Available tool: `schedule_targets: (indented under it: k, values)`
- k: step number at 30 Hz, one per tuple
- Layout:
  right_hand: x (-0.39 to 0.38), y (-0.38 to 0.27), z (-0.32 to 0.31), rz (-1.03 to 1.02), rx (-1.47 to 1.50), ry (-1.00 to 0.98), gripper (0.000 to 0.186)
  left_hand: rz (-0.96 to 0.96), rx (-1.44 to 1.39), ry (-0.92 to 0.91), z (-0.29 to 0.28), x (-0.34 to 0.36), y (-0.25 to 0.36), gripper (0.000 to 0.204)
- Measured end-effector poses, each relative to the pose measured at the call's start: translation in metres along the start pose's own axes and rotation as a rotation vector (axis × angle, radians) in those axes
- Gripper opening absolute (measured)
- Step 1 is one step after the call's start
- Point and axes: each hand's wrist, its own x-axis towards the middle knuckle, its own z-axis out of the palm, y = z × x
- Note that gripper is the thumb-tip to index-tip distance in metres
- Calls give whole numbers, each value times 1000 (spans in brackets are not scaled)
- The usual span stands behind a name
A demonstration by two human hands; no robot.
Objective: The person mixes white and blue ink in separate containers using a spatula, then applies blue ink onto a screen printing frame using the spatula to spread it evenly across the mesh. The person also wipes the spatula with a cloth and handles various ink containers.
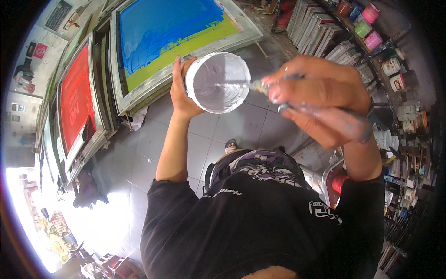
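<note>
A white plastic tub (218,110), its inside coated in pale grey-white paste, is tipped so its mouth faces up toward me. My left hand (181,90) is wrapped around the tub's left side, fingertips showing beside the rim. In the closed fingers of my right hand (320,88) is a spatula-like tool (337,122) with a thick handle smeared with grey. Its thin front end (239,85) reaches over the rim into the tub. Motion blurs the right hand and the tool, so the shape of the tip cannot be made out.
Beyond the tub lies a large framed screen (172,32) with blue and yellow-green ink. A red framed screen (76,100) is at the left. Upright frames (311,28) stand at the back right, beside shelves of paint tubs (371,39). Grey tiles (200,139) cover the floor.
</note>
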Motion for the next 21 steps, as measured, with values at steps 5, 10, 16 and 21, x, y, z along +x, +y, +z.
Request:
schedule_targets:
  k: [5,10,16,21]
  values:
    - [-3,-2,5,45,47,-38,25,82,56,-22,5,7,6,130]
    - [10,9,-17,-28,66,-187,33,59,59,-17,9,4,5,128]
    - [-3,-4,-50,246,77,-148,42,44,84,-10,4,1,7,126]
    - [9,-13,-53,100,-2,-196,34,33,69,-63,8,5,4,124]
